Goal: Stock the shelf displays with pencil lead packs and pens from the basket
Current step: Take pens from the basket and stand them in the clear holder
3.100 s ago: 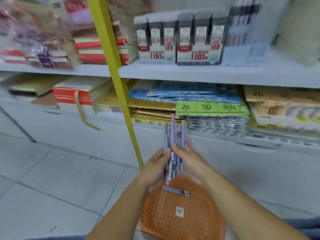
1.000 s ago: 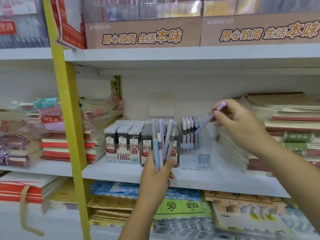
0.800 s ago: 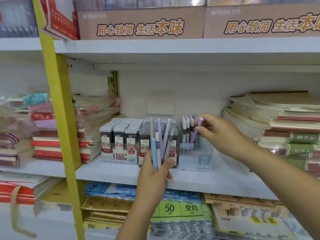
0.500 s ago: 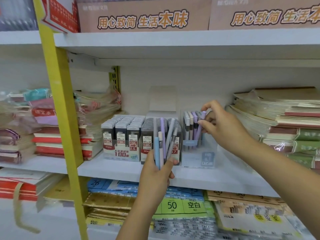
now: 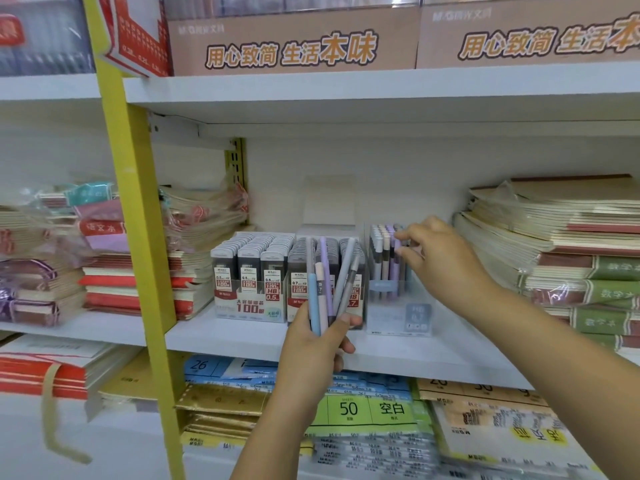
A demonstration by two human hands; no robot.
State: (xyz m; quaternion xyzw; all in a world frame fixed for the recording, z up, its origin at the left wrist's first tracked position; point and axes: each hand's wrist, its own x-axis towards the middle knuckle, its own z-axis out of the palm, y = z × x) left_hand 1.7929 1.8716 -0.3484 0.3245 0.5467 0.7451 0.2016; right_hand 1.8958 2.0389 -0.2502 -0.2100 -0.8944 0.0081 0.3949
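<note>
A yellow shelf upright (image 5: 138,237) stands at the left, with wrapped notebook stacks (image 5: 114,275) on either side of it. Right of these, on the white shelf (image 5: 225,332), the pencil lead packs (image 5: 249,271) stand in rows in their display tray. In front of the tray's right half, the left hand (image 5: 311,348) grips a fanned bundle of pens (image 5: 329,278), tips up: blue, pink, purple and grey. Just beside the packs sits a clear pen display box (image 5: 412,313) holding upright pens (image 5: 382,261). The right hand (image 5: 443,261) reaches in from the right, its bent fingertips (image 5: 401,251) at the pen tops; I cannot tell whether they pinch one. More notebooks (image 5: 571,258) are piled at the far right.
</note>
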